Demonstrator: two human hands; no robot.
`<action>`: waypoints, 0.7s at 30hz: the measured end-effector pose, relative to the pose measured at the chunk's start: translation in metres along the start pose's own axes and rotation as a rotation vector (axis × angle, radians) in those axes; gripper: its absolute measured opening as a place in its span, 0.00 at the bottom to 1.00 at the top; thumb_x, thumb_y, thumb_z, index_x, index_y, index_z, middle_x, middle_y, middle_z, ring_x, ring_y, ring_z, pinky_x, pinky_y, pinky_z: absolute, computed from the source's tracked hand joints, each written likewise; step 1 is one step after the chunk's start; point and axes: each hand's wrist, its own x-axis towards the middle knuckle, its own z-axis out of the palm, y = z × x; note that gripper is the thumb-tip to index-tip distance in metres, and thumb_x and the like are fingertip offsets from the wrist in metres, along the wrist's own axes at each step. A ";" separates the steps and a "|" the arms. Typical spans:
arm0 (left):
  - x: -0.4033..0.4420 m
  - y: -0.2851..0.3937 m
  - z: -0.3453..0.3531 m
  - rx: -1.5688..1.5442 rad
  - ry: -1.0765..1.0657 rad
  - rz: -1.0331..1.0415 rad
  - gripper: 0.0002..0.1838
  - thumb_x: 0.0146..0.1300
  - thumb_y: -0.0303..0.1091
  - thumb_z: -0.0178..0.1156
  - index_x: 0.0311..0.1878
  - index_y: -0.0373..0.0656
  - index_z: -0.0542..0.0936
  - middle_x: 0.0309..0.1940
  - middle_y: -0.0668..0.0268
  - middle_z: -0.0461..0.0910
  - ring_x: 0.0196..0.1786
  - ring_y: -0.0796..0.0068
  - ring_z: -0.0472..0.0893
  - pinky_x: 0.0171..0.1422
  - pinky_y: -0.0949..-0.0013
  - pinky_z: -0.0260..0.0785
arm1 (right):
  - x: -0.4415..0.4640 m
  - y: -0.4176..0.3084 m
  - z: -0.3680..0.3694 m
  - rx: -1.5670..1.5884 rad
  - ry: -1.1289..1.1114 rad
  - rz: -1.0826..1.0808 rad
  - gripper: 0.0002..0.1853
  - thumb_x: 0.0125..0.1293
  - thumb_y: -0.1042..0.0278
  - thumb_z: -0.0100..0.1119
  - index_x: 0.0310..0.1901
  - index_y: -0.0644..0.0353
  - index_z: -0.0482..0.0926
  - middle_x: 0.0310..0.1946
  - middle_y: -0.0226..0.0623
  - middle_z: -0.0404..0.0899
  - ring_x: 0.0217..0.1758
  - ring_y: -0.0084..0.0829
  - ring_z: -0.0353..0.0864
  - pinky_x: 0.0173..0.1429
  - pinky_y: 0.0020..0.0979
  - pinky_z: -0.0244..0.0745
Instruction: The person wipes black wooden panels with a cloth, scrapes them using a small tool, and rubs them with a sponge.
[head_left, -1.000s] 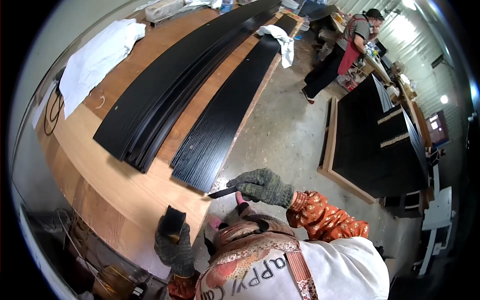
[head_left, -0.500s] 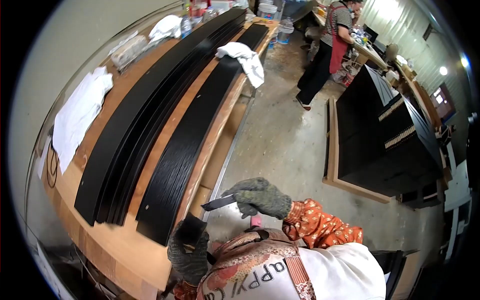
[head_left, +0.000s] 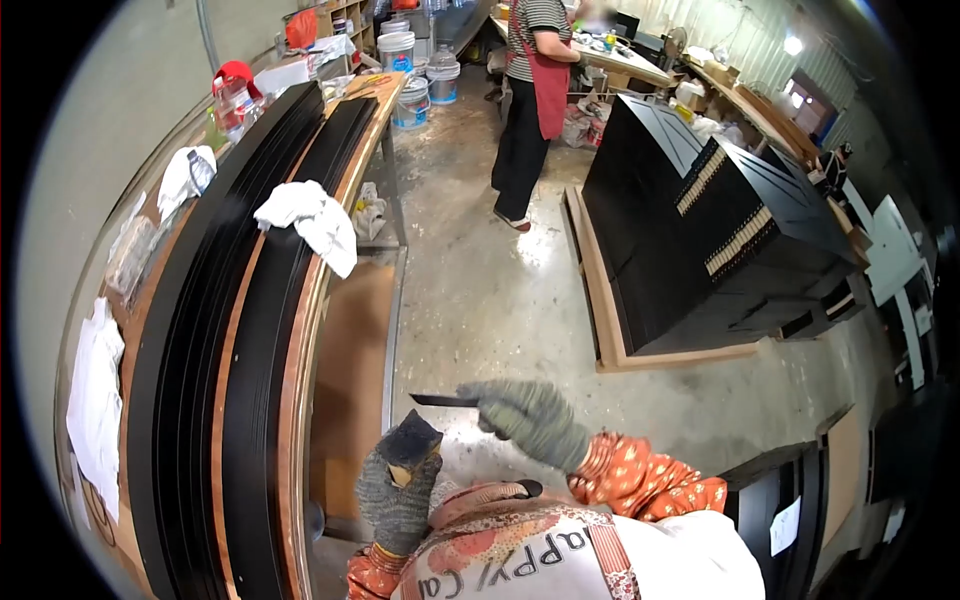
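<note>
My left hand [head_left: 397,500], in a grey knit glove, is closed around a black square-ended piece [head_left: 411,437] with a tan part at its base; its exact kind is unclear. A thin dark flat blade [head_left: 444,401] juts leftward from my right hand [head_left: 530,420], also gloved and closed. The blade is above and slightly right of the black piece, apart from it. To the left, long black boards [head_left: 258,400] lie lengthwise on a wooden workbench [head_left: 296,400]. A white cloth [head_left: 310,222] is draped over the nearer board and the bench edge.
Another person [head_left: 530,110] in a red apron stands ahead beside a cluttered table. Black cabinet-like pieces [head_left: 650,260] rest on a wooden base at right. White buckets [head_left: 397,50] stand past the bench's far end. More black panels [head_left: 780,500] are at lower right.
My view has turned left to right, so the bench sits further left. Both hands have drawn away from the bench edge, and the right-hand blade is now seen nearly edge-on.
</note>
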 end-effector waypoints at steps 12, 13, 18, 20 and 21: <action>0.209 -0.001 0.059 -0.086 0.032 0.074 0.17 0.52 0.29 0.72 0.46 0.39 0.81 0.41 0.63 0.83 0.42 0.72 0.82 0.49 0.68 0.74 | 0.158 0.039 -0.045 -0.731 -0.049 -0.645 0.32 0.55 0.69 0.56 0.65 0.55 0.71 0.24 0.36 0.76 0.27 0.38 0.78 0.29 0.39 0.73; 0.235 -0.006 0.065 -0.065 0.035 0.106 0.17 0.52 0.29 0.72 0.46 0.39 0.81 0.41 0.63 0.83 0.42 0.72 0.82 0.49 0.68 0.74 | 0.183 0.038 -0.058 -0.783 -0.224 -0.467 0.27 0.59 0.69 0.57 0.63 0.54 0.73 0.26 0.36 0.78 0.27 0.36 0.79 0.30 0.36 0.73; 0.343 0.025 0.098 0.118 -0.005 0.223 0.19 0.51 0.34 0.70 0.47 0.39 0.82 0.39 0.58 0.84 0.41 0.62 0.84 0.47 0.66 0.74 | 0.291 0.027 -0.107 0.268 -0.093 0.033 0.15 0.72 0.64 0.53 0.54 0.62 0.79 0.24 0.31 0.78 0.23 0.19 0.74 0.30 0.24 0.75; 0.379 0.034 0.110 0.051 -0.125 0.197 0.18 0.55 0.35 0.68 0.49 0.40 0.81 0.39 0.58 0.84 0.41 0.61 0.83 0.47 0.65 0.74 | 0.332 0.046 -0.131 0.567 -0.183 0.381 0.16 0.71 0.64 0.54 0.53 0.67 0.79 0.23 0.32 0.77 0.22 0.20 0.72 0.30 0.23 0.75; 0.396 0.037 0.117 0.107 -0.166 0.200 0.18 0.56 0.34 0.68 0.50 0.40 0.81 0.40 0.58 0.83 0.43 0.62 0.83 0.49 0.65 0.74 | 0.346 0.063 -0.140 0.365 -0.173 0.174 0.17 0.70 0.63 0.56 0.52 0.68 0.79 0.25 0.34 0.77 0.23 0.20 0.73 0.30 0.24 0.75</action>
